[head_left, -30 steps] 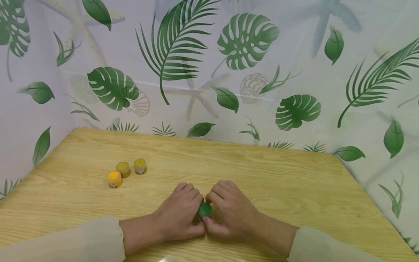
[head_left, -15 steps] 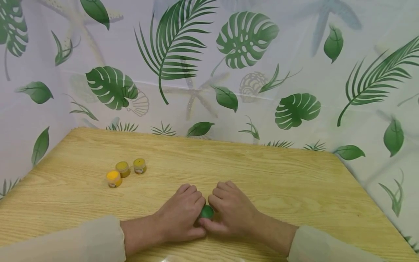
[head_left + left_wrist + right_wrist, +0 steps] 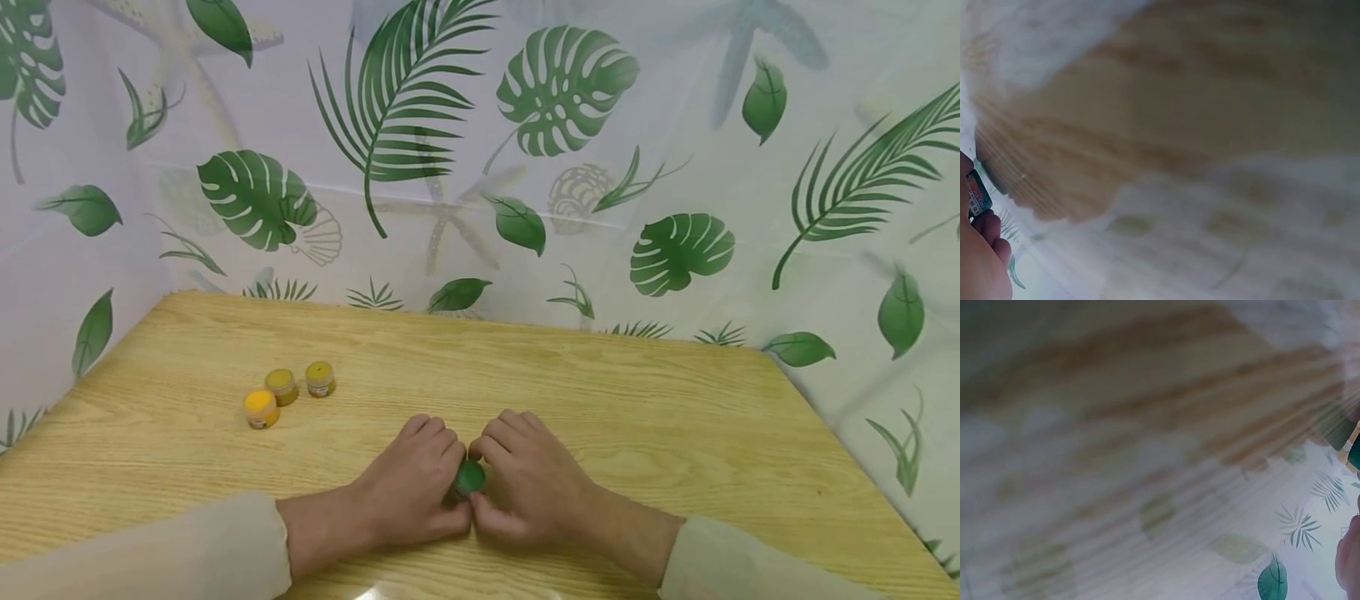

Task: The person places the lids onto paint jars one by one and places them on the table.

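Between both hands, low in the middle of the head view, is a small jar with a round green lid [image 3: 470,477]. My left hand [image 3: 420,483] grips the jar from the left, its fingers curled round the side. From the right, my right hand [image 3: 528,479] pinches the lid, thumb at its near edge and index finger at its far edge. The left wrist view catches the jar's printed label [image 3: 979,195] beside a few fingers [image 3: 994,234]. At the right border of the right wrist view, part of the green jar [image 3: 1354,453] shows. The hands hide most of the jar's body.
Three more small jars stand on the wooden table [image 3: 600,392] to the left: one with a bright yellow lid [image 3: 261,402], an olive one [image 3: 281,387] touching or close behind it, and another olive one [image 3: 320,379] slightly apart. A leaf-patterned sheet [image 3: 585,192] hangs behind the table.
Half a second ago the right thumb reached further left across the jar's near side; now it is back at the lid's near right edge. Hands and jar have shifted slightly; the other jars stay put.
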A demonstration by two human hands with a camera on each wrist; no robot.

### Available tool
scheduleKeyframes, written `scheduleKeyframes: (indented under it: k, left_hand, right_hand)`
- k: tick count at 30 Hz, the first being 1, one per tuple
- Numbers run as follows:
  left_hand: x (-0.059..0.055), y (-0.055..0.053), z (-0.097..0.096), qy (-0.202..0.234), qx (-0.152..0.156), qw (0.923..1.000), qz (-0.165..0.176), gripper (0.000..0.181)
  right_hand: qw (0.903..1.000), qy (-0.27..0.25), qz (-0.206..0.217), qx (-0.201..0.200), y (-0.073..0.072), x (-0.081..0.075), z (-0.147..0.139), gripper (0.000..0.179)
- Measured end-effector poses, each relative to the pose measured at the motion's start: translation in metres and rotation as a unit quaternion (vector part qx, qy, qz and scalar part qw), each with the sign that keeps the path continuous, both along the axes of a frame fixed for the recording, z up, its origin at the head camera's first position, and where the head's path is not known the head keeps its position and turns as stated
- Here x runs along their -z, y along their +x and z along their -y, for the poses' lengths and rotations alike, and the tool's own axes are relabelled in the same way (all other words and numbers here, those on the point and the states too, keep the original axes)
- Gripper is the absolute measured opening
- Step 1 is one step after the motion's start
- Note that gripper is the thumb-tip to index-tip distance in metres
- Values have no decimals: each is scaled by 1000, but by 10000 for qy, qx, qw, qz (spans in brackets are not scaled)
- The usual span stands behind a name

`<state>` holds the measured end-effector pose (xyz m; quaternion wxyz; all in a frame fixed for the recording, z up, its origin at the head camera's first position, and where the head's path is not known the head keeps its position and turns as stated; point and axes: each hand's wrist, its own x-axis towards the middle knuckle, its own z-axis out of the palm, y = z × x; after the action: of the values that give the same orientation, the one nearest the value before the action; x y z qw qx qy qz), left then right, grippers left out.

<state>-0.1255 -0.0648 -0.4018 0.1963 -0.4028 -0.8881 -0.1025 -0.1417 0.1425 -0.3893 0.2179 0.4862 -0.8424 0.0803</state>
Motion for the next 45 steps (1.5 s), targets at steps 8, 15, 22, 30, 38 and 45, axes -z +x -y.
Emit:
scheduleKeyframes:
  k: [8, 15, 22, 30, 38, 45]
  left_hand:
    - [2, 0, -2, 0, 48, 10000, -11, 26]
    - [2, 1, -3, -12, 80, 9999, -145, 27]
    - [1, 1, -2, -85, 100, 9999, -105, 28]
    - [-1, 2, -3, -159, 136, 9998, -13, 29]
    - [0, 2, -2, -222, 151, 9996, -42, 32]
    - [2, 1, -1, 41, -76, 9996, -275, 29]
  right_hand:
    - [10000, 19, -93, 28, 1, 1, 0, 28]
    - [9996, -33, -261, -50, 0, 1, 0, 26]
    - [9999, 63, -113, 72, 0, 0, 1, 29]
    - [9995, 9, -314, 32, -1, 3, 1, 32]
    - [9987, -187, -452, 164, -1, 3, 1, 43]
    - [9996, -218, -153, 136, -3, 0, -1, 32]
